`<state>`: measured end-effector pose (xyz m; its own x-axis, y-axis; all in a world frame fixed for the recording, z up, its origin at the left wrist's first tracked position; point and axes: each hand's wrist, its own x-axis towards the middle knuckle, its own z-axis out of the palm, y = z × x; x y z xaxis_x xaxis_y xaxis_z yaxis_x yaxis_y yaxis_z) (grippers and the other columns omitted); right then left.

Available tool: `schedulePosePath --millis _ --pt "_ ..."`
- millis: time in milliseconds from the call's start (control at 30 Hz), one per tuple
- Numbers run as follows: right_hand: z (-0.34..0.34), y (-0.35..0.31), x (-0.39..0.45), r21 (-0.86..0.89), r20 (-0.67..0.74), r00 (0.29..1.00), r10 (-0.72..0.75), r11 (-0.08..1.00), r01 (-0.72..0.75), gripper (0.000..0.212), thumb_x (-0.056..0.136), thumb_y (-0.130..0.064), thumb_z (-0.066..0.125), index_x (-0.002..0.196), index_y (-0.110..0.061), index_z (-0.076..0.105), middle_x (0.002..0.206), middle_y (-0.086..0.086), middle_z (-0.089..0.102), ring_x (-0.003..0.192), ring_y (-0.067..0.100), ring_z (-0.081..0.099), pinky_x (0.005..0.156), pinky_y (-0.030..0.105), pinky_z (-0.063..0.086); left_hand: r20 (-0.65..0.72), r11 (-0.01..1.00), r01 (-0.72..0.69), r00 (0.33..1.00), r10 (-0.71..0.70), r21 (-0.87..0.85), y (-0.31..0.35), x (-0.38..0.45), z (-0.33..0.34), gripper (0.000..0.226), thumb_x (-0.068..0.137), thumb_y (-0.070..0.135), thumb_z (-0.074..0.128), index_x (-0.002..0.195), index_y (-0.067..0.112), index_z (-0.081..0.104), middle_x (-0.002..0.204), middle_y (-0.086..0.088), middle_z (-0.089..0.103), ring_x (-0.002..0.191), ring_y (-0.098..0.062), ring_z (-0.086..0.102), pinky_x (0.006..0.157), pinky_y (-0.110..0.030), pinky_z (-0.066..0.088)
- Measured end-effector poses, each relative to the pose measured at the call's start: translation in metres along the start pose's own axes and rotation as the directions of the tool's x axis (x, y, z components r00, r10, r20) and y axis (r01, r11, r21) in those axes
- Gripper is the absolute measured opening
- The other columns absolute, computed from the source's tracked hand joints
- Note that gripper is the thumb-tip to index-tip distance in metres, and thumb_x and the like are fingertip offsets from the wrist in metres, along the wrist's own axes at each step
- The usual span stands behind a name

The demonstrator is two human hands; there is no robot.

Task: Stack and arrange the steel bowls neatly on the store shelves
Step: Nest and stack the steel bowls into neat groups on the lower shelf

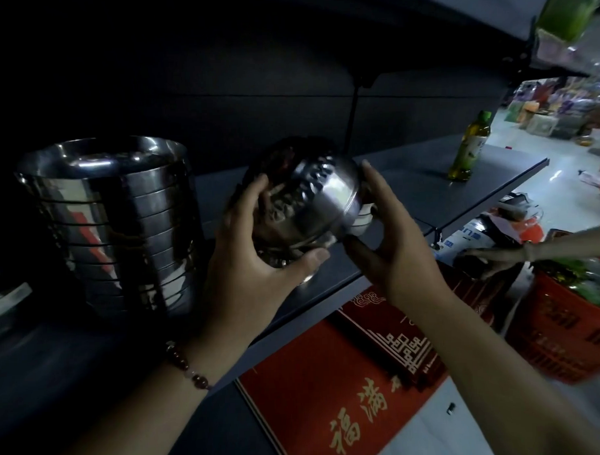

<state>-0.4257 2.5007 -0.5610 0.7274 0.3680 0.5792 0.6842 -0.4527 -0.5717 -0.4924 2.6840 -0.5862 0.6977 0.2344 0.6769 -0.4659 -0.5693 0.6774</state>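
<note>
Centre of the frame, both hands are on a steel bowl (308,203), tipped on its side above the dark shelf (426,185), its rim toward the upper left and its small foot toward the lower right. The left hand (255,259) cups it from the left, fingers curled over the patterned side and thumb hooked underneath. The right hand (391,237) closes on it from the right, fingers curved round the foot end, thumb reaching in below. A beaded bracelet (188,365) sits on the left wrist.

Over at the left of the frame, a tall stack of bowls (115,227) stands upright on the same shelf, nested one inside another, well apart from the bowl in the hands. At the far left edge there is another shiny shape, too dark to make out.

Upper right, a bottle (469,146) of yellowish liquid with a green cap stands on the shelf near its far end. Bottom centre, below the shelf edge, lie red boxes (332,406) with gold lettering. At the right edge, a red basket (567,327), and just above it another person's hand (497,254) reaches in from the right, fingers stretched out flat.
</note>
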Motion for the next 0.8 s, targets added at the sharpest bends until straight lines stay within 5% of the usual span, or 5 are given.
schedulePosePath --millis 167,433,533,667,800 --pt "-0.008 -0.001 0.002 0.257 -0.011 0.992 0.125 0.959 -0.118 0.077 0.09 -0.014 0.066 0.148 -0.043 0.025 0.128 -0.044 0.043 0.118 -0.016 0.048 0.089 0.009 0.041 0.16 0.835 0.186 0.98 -0.119 -0.518 0.018 0.0 0.006 0.075 0.07 0.046 0.076 0.135 0.041 0.038 0.128 0.016 0.061 0.118 -0.002 0.06 0.087 -0.016 0.051" --pt "-0.007 0.006 0.002 0.6 0.025 0.942 0.334 0.749 -0.281 0.048 0.092 -0.01 0.061 0.132 -0.034 0.051 0.127 -0.008 0.063 0.113 0.009 0.064 0.09 0.03 0.056 0.428 0.604 0.61 0.791 -0.436 -0.513 0.018 0.015 0.01 0.072 0.086 0.069 0.044 0.141 0.022 0.046 0.129 -0.015 0.063 0.074 -0.005 0.073 0.057 -0.019 0.055" --pt "-0.008 0.009 0.003 0.627 0.063 0.898 0.435 0.683 -0.375 0.044 0.096 -0.002 0.051 0.131 -0.028 0.057 0.12 -0.005 0.068 0.104 0.015 0.069 0.079 0.031 0.059 0.575 0.526 0.718 0.689 -0.442 -0.456 0.021 0.01 0.008 0.093 0.063 0.089 0.038 0.121 0.02 0.061 0.104 -0.017 0.074 0.082 -0.035 0.074 0.058 -0.034 0.057" --pt "-0.016 0.012 0.004 0.599 0.137 0.817 0.56 0.611 -0.519 0.033 0.095 -0.005 0.052 0.101 -0.035 0.066 0.095 0.0 0.075 0.082 0.022 0.072 0.066 0.033 0.058 0.474 0.673 0.69 0.701 -0.533 -0.265 0.015 0.002 0.008 0.082 0.066 0.091 0.032 0.109 0.027 0.061 0.099 -0.005 0.076 0.076 -0.031 0.075 0.064 -0.048 0.059" --pt "-0.025 0.019 0.003 0.58 0.261 0.709 0.655 0.481 -0.658 0.024 0.096 -0.007 0.053 0.109 -0.022 0.067 0.1 0.009 0.07 0.083 0.025 0.068 0.061 0.033 0.056 0.347 0.968 0.248 0.911 -0.221 -0.037 0.008 -0.005 0.009 0.09 0.072 0.08 0.057 0.147 0.054 0.015 0.147 0.02 0.041 0.121 0.003 0.051 0.083 -0.017 0.045"
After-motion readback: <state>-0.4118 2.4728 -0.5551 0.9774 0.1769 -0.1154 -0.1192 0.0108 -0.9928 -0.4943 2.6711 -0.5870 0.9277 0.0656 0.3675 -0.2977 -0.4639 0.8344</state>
